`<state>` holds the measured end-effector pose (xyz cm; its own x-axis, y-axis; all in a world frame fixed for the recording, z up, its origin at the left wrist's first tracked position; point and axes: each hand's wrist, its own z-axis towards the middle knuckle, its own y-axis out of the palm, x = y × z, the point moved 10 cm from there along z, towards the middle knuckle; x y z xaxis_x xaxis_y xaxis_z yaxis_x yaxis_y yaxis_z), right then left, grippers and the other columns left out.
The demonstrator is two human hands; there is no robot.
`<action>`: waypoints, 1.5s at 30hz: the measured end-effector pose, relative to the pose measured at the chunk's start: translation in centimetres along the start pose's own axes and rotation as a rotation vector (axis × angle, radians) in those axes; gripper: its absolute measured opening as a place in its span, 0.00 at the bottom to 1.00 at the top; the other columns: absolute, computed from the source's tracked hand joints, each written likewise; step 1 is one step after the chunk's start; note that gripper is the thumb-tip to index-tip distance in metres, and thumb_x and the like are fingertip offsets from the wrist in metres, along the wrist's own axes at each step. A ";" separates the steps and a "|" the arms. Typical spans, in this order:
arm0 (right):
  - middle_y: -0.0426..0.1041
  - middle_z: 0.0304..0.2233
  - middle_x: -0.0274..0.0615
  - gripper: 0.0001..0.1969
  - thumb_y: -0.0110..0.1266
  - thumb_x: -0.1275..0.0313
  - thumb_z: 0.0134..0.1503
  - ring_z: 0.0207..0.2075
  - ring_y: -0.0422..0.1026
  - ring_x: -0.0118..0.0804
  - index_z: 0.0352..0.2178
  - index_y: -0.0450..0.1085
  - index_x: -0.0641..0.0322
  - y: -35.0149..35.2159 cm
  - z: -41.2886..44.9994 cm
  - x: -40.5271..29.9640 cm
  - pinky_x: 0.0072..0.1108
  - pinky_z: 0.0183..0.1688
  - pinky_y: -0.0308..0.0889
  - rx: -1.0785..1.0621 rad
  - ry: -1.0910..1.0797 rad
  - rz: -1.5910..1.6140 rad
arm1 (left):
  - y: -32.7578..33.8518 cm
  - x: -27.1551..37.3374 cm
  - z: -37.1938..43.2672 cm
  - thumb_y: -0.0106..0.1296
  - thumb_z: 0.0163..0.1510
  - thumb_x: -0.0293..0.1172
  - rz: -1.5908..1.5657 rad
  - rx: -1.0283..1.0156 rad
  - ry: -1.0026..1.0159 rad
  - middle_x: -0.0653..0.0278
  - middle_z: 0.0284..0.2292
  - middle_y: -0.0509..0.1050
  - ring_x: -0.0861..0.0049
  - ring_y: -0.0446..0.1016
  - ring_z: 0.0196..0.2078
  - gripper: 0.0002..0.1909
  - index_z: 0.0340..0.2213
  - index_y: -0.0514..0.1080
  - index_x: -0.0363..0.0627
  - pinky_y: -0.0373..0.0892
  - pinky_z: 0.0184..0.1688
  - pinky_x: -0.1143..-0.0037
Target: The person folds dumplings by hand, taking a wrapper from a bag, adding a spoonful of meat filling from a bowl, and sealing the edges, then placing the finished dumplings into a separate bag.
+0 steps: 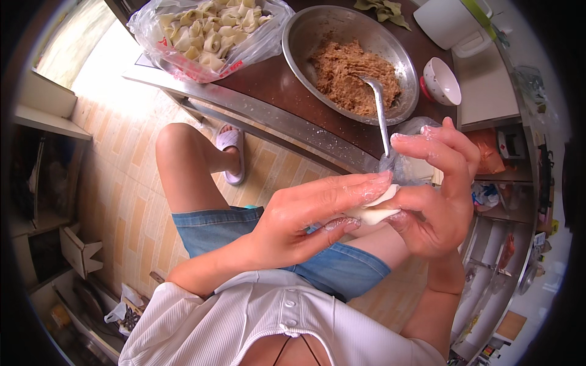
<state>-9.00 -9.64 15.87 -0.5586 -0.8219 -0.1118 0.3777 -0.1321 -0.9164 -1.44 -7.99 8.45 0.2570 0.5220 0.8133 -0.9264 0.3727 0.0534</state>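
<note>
Over my lap both hands meet at a small piece of white dough wrapper (376,208), folded between the fingertips. My left hand (316,212) pinches its left end between thumb and fingers. On the other end, the thumb and index finger of my right hand (432,192) press, while its other fingers are raised. Flour dusts the fingertips. Beyond the hands, a steel bowl (297,59) holds minced filling (352,68), with a metal spoon (379,105) standing in it. Folded dumplings (213,34) fill a plastic bag (183,68) at the table's left. Whether filling is inside the wrapper is hidden.
Flour specks lie on the brown table (274,91). At its right are a small patterned bowl (442,82) and a white container with a green rim (451,23). A clear plastic bag (398,164) with pale sheets lies behind my right hand. Open shelves (508,174) line the right side.
</note>
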 end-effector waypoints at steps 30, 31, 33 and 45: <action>0.62 0.46 0.51 0.36 0.43 0.43 0.46 0.44 0.61 0.50 0.45 0.63 0.64 2.6 1.7 0.6 0.38 0.47 0.55 -0.012 0.038 0.209 | -3.1 -7.0 -5.0 0.44 0.54 0.33 -1.104 0.290 -0.796 0.53 0.43 0.66 0.73 0.69 0.44 0.22 0.47 0.58 0.33 0.69 0.44 0.81; 0.61 0.47 0.52 0.37 0.41 0.41 0.47 0.45 0.61 0.52 0.46 0.62 0.65 1.6 1.2 1.5 0.38 0.48 0.55 0.057 0.097 0.243 | -5.2 -7.7 -3.8 0.42 0.55 0.33 -1.115 0.342 -0.716 0.51 0.45 0.65 0.71 0.68 0.45 0.23 0.48 0.56 0.31 0.69 0.44 0.81; 0.62 0.46 0.52 0.35 0.42 0.43 0.48 0.45 0.61 0.51 0.45 0.63 0.66 0.8 0.2 2.3 0.37 0.47 0.55 0.054 0.122 0.188 | -12.8 -7.6 -0.3 0.38 0.57 0.34 -1.028 0.570 -0.404 0.47 0.49 0.60 0.68 0.64 0.50 0.25 0.50 0.51 0.29 0.67 0.47 0.80; 0.66 0.31 0.45 0.11 0.49 0.82 0.40 0.36 0.65 0.45 0.30 0.65 0.66 5.3 -11.9 14.8 0.28 0.40 0.60 -0.147 0.582 -0.033 | -5.4 -9.9 -4.4 0.43 0.54 0.31 -0.880 0.394 -0.712 0.50 0.50 0.60 0.67 0.63 0.51 0.26 0.52 0.49 0.33 0.62 0.51 0.77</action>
<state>-24.07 -15.91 4.79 -0.8965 -0.3745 -0.2367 0.2708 -0.0404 -0.9618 2.25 -11.85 -2.43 0.7498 -0.3819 0.5402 -0.5618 0.0637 0.8248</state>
